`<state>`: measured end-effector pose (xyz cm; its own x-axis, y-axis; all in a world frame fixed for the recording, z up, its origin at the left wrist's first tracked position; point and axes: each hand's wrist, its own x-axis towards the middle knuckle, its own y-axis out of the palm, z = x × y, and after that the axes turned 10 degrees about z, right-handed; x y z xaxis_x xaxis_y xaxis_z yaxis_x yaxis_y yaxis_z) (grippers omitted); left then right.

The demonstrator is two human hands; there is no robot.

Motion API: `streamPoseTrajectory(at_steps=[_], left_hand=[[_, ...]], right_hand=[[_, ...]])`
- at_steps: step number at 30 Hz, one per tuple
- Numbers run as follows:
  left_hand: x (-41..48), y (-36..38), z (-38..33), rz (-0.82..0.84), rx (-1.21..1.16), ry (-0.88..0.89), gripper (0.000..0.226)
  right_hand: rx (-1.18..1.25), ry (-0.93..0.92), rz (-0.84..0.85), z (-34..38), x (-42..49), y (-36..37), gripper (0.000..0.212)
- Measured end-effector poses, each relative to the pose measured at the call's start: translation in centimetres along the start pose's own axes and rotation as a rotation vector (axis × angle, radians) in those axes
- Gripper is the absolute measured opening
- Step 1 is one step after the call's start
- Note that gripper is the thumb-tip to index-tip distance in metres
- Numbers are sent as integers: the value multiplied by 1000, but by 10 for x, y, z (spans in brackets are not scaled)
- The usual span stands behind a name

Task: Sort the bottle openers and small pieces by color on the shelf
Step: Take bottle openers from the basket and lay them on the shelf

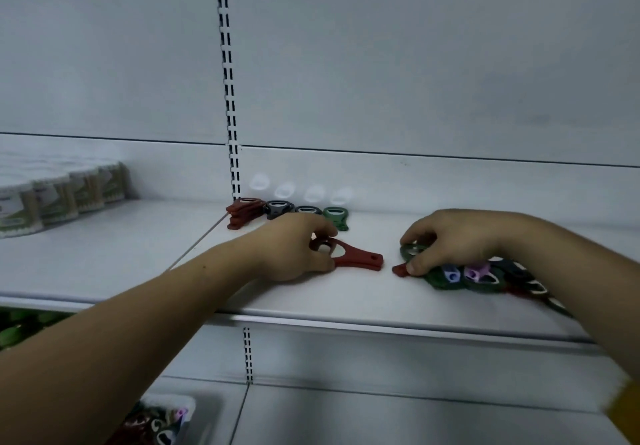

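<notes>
A white shelf (311,292) runs across the view in front of a pale back panel (415,64), which is split by a slotted upright (227,81). Both bare forearms reach in from below. The left hand (294,247) lies on the shelf near its middle, its fingers curled round the ring head of a red bottle opener (360,260). The opener lies flat with its handle pointing right. The right hand (457,240) is well apart to the right, at the left edge of a mixed heap (498,280) of green, dark and red openers. Its fingers are bent over and pinch the round head of a green opener (410,250), and the thumb is down beside the tip of a red piece (400,269). At far left, on the neighbouring shelf, stands a group of clear tubs (52,199). A tray (162,424) of more openers sits on the shelf below. Along the back edge is a sorted row: a red stack (242,212), two dark stacks (277,208), then a green stack (335,216). On the heap lie a small purple piece (472,272) and a bluish one (452,275).
</notes>
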<state>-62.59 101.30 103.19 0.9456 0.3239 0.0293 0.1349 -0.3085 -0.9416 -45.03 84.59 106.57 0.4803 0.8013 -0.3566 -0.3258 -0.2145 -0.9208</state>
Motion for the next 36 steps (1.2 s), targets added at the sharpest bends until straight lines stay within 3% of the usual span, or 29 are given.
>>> streamPoseTrajectory(at_steps=[4,10,12,15,19,28,32,36], left_hand=[[6,0,-14,7,86,40,49],[9,1,-16,81,41,12,34],[9,1,-14,101,29,-19,33],[10,1,-11,69,-34,-36,37],[11,0,-9,-5,-133,-20,51],[15,4,-3,-9,-543,-95,47],[15,7,-8,8,-714,-78,45],[18,8,-11,30,-827,-31,47]], right_hand=[[43,-62,-50,0,4,1,57],[33,-77,-7,-8,-1,1,47],[25,-118,7,-7,0,2,34],[-33,-177,-31,-4,7,4,11],[-35,-209,-96,-1,14,5,13],[357,-279,-276,12,22,-3,11],[814,-309,-500,18,27,-8,15],[1132,-309,-334,24,29,0,28]])
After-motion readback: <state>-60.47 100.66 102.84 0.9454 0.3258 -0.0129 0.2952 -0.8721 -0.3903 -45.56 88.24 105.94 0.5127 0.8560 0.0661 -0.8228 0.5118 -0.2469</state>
